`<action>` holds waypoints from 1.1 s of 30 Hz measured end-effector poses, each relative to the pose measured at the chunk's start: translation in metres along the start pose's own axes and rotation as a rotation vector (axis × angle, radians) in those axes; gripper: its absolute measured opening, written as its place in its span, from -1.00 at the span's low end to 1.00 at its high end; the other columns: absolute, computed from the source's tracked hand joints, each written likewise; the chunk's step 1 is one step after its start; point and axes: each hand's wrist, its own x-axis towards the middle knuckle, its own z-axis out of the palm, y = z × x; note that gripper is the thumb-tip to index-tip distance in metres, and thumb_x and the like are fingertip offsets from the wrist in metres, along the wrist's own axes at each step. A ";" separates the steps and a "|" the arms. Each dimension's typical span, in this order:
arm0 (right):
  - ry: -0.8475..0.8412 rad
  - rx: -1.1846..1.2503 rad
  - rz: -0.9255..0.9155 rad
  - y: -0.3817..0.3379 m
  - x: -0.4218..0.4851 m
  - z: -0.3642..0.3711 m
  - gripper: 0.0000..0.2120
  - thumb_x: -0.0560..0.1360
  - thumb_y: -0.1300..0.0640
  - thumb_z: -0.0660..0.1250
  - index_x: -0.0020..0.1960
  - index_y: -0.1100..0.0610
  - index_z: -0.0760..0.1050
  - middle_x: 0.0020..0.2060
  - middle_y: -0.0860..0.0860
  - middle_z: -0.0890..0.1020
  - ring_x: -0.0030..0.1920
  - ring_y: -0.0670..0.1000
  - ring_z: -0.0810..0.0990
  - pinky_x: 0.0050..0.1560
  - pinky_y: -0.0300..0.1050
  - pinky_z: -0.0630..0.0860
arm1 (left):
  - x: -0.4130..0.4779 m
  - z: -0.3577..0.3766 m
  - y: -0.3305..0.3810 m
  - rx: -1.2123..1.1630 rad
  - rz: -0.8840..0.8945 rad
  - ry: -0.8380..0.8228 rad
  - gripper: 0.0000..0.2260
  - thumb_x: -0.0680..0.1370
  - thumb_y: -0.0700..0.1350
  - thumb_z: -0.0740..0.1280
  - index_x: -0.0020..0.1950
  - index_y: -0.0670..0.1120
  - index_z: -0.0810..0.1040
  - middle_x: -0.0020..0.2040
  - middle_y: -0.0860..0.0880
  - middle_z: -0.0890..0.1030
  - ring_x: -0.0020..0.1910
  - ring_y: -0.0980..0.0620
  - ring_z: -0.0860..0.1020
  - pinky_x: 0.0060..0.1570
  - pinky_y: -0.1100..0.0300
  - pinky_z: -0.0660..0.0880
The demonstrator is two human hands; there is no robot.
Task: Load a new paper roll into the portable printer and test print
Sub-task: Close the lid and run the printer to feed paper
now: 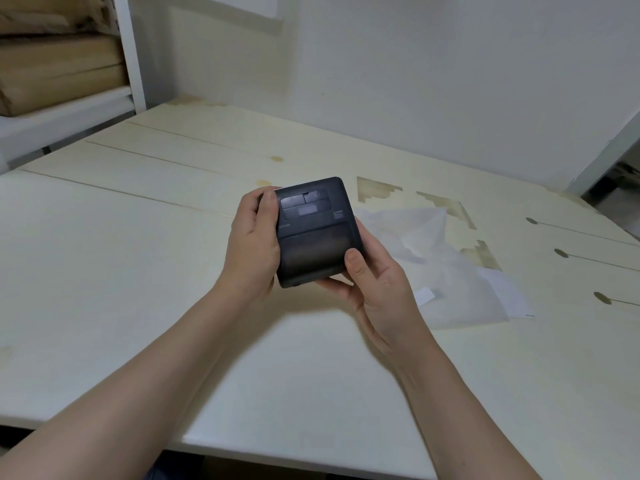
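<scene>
A small black portable printer (313,230) is held in the air above the pale wooden table (145,258), its top face with buttons and a dark cover window turned toward me. My left hand (254,244) grips its left side, thumb resting near the upper left corner. My right hand (375,289) supports the lower right corner from below, thumb pressed on the front edge of the cover. The cover looks closed. No paper roll is visible.
A crumpled translucent white wrapper (446,265) and a small white slip (425,295) lie on the table right of the printer. White shelving with brown cardboard packages (59,60) stands at the back left. A white wall runs behind the table.
</scene>
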 end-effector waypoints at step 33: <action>0.386 -0.169 0.246 -0.020 0.080 0.005 -0.53 0.55 -0.21 0.26 0.13 0.21 0.53 -0.05 0.10 0.70 -0.06 0.09 0.69 -0.05 0.01 0.64 | 0.019 -0.026 -0.009 0.150 -0.405 -0.229 -0.65 0.52 0.07 0.40 0.24 -0.08 0.57 0.13 -0.11 0.63 -0.12 -0.09 0.71 -0.07 -0.04 0.67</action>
